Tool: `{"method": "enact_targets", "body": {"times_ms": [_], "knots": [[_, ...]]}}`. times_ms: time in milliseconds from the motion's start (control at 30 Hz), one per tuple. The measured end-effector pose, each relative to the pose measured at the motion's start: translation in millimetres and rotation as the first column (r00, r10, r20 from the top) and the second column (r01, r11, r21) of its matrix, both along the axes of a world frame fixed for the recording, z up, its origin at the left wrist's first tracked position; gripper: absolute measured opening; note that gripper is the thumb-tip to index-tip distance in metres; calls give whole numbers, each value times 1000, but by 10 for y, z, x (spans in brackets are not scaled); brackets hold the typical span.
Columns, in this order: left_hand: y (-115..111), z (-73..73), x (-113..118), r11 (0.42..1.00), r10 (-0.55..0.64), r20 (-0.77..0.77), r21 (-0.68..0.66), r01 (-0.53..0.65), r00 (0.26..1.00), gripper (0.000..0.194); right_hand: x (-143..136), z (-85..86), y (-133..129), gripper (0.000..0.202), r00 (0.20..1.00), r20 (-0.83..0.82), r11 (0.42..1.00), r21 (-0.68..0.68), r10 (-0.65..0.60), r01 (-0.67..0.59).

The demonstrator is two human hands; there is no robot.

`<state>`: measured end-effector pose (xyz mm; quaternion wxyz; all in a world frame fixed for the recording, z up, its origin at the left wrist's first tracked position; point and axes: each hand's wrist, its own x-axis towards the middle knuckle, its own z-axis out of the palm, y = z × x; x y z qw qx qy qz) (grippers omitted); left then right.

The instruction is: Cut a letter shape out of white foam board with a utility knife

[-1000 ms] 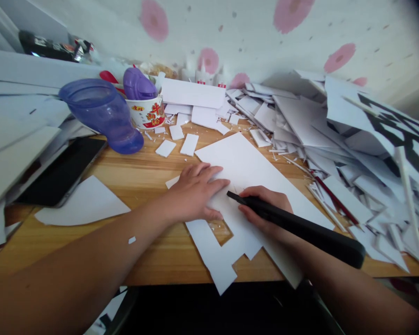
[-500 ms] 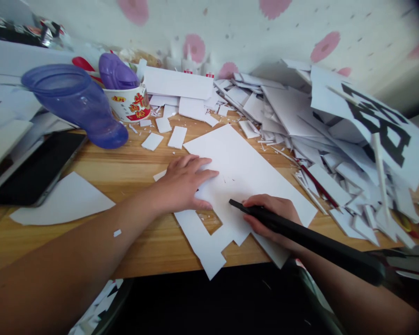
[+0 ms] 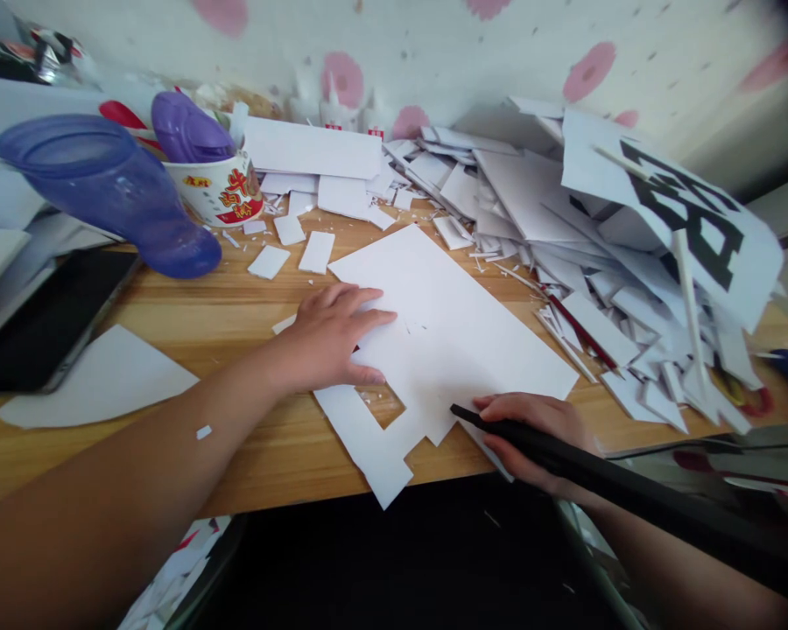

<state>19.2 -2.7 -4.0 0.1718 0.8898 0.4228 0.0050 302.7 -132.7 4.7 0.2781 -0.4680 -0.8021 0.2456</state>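
Observation:
A white board (image 3: 433, 306) with notches and a cut-out opening lies on the wooden table (image 3: 236, 490), one corner at the front edge. My left hand (image 3: 332, 337) lies on the board's left part, fingers spread, holding nothing. A tiny white scrap (image 3: 203, 432) clings to my left forearm. On the right, my right hand (image 3: 538, 429) grips a long black tool (image 3: 604, 468). Its narrow tip points left over the board's lower right part; whether it touches is unclear.
A pile of white offcuts (image 3: 525, 192) fills the back right. Back left stand a blue boot-shaped cup (image 3: 111, 184) and a paper cup (image 3: 220, 192). A phone (image 3: 45, 319) lies at the left, a curved white piece (image 3: 98, 381) beside it. Scissors (image 3: 755, 402) lie far right.
My right hand has moved down and to the right with the black tool, its tip now nearer the board's front edge. My left hand stays on the board. The view has shifted slightly.

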Motion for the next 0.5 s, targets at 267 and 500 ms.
{"method": "enact_targets", "body": {"times_ms": [267,500], "knots": [[-4,19,14,1000,5,6,-10,-5,1000,80,192,-2,-177,27,997,-72,1000,1,-30,31],[-14,47,5,1000,-14,76,13,13,997,76,198,154,132,22,975,-114,978,-106,-189,177]]}}
